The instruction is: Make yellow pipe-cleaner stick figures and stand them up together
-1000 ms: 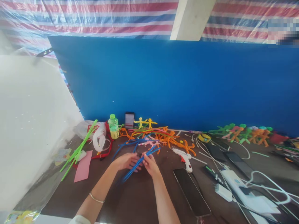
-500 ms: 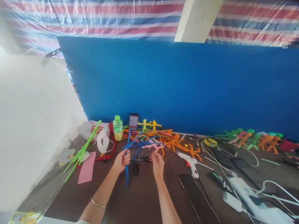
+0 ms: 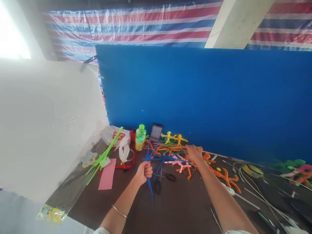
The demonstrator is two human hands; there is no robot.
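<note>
My left hand [image 3: 144,172] is closed around a bundle of blue pipe cleaners [image 3: 150,190]; their ends fan out above the fist and stick out below it. My right hand [image 3: 194,153] reaches over the far pile of pipe cleaners [image 3: 174,147], near its right end; its fingers point down and are mostly hidden, so I cannot tell whether they grip anything. Under the loose blue ends lies a pair of scissors [image 3: 158,187] with black handles. A pink pipe-cleaner figure [image 3: 181,164] lies between my hands, and orange figures [image 3: 227,178] lie beyond my right forearm.
Green pipe cleaners [image 3: 104,157] and a pink sheet [image 3: 107,175] lie at left, near a plastic bag [image 3: 124,148] and a green-capped bottle [image 3: 140,138]. Yellow figures [image 3: 179,139] stand by the blue panel [image 3: 170,87]. A partly covered glue gun [image 3: 229,189] and cables [image 3: 262,198] are at right.
My right hand has moved forward and right, from beside the scissors to the far pile. The left keeps its hold on the blue pipe cleaners. The view has swung left.
</note>
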